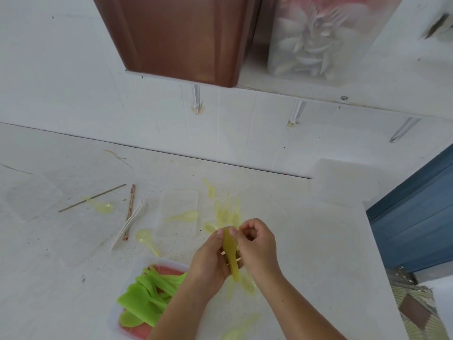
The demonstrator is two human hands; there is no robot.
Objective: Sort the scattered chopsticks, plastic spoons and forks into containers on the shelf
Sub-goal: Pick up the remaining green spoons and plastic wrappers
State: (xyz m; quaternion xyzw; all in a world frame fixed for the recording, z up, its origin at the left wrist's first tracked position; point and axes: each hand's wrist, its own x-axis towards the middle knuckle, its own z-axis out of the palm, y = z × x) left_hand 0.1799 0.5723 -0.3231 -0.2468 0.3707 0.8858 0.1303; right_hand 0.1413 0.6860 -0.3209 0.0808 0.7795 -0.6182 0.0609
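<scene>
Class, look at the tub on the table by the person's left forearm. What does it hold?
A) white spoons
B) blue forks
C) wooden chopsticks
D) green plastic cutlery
D: the tub is piled with bright green plastic cutlery lying over its red bottom.

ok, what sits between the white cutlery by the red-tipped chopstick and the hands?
In the head view: a loose yellow spoon, then a clear flat lid with another yellow spoon on it.
</scene>
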